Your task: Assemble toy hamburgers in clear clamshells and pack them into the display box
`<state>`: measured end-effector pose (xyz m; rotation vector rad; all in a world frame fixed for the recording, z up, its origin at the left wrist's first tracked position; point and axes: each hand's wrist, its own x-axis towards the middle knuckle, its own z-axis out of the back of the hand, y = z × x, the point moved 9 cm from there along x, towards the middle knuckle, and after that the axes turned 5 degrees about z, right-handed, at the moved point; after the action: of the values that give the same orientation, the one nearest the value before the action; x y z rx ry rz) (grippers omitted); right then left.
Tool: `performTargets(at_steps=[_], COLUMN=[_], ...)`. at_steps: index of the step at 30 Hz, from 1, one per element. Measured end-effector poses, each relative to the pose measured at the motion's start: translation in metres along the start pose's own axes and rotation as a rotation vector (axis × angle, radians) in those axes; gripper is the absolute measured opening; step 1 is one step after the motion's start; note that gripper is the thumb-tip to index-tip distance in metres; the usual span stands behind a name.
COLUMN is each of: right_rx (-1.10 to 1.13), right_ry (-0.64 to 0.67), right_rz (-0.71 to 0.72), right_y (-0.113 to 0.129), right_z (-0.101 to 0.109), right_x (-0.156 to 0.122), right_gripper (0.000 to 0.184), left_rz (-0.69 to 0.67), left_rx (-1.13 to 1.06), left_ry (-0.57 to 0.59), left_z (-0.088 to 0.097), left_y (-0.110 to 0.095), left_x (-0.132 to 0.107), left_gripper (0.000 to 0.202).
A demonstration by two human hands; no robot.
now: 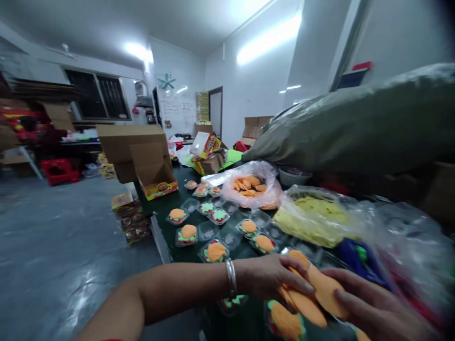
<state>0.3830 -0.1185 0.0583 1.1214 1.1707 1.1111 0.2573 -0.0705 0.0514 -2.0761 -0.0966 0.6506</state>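
My left hand (265, 274), with a silver bangle at the wrist, reaches across the table and is closed around a few flat orange bun pieces (308, 310). At the lower right, my right hand (373, 300) pinches another orange bun piece (329, 291) between thumb and fingers, against those in my left. Under and around my hands sit small clear plastic boxes. Some hold a burger-shaped item with an orange top, such as this burger (215, 252) and a nearer burger (286, 319). A box farther back (218, 216) shows a green layer uppermost.
A pink-tinted bag (273, 189) of orange pieces lies farther back, beside a clear bag of yellow pieces (320, 218). An open cardboard carton (154, 182) stands at the table's left edge. A large grey-green sack (362, 125) bulges at right. A red stool (60, 170) stands on the floor.
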Motion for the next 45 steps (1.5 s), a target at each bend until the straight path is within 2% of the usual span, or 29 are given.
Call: performTargets(at_steps=[2,6,9,12,16,21,24,27,30,33,35,37,41,45], right_rx=[-0.039,-0.175,-0.309,-0.393,-0.566,-0.757,-0.792,-0.777,-0.650,-0.408,-0.333,-0.369,-0.525,-0.697], right_ry=[0.134,0.147,0.115,0.079,0.088,0.078,0.055,0.025,0.143,0.370,0.448,0.379,0.128,0.031], right_rz=[0.023,0.202,0.298,0.309,0.311,0.335,0.386,0.473,0.521,0.425,0.368,0.389,0.511,0.652], right_y=[0.015,0.033,0.031,0.021,0.004,-0.010,-0.002,0.018,0.033,0.031,0.027,0.027,0.040,0.051], right_z=[-0.054,-0.131,-0.178,-0.210,-0.233,-0.232,-0.227,-0.230,-0.253,-0.282,-0.291,-0.285,-0.273,-0.293], right_x=[0.045,0.151,0.229,0.288,0.325,0.334,0.329,0.313,0.292,0.277,0.275,0.284,0.318,0.341], right_gripper=[0.041,0.029,0.023,0.017,0.011,0.008,0.015,0.024,0.031,0.029,0.023,0.022,0.013,0.004], left_rz=[-0.083,-0.181,-0.204,-0.203,-0.196,-0.205,-0.224,-0.263,-0.282,-0.303,-0.291,-0.262,-0.287,-0.339], left_rx=[-0.088,-0.173,-0.228,-0.241,-0.252,-0.239,-0.228,-0.201,-0.126,-0.054,-0.046,-0.086,-0.204,-0.238], left_ry=[-0.150,-0.348,-0.476,-0.554,-0.552,-0.512,-0.538,-0.585,-0.552,-0.498,-0.539,-0.616,-0.713,-0.692], left_z=[0.060,0.160,0.217,0.253,0.274,0.290,0.303,0.314,0.311,0.306,0.311,0.321,0.335,0.331], left_y=[-0.011,-0.018,-0.013,-0.009,-0.012,-0.024,-0.032,-0.037,-0.041,-0.045,-0.045,-0.041,-0.038,-0.035], left_x=[-0.033,-0.098,-0.138,-0.162,-0.171,-0.158,-0.149,-0.142,-0.133,-0.127,-0.129,-0.137,-0.159,-0.172], left_gripper=[0.045,0.038,0.035,0.032,0.031,0.031,0.032,0.033,0.031,0.031,0.032,0.032,0.032,0.037])
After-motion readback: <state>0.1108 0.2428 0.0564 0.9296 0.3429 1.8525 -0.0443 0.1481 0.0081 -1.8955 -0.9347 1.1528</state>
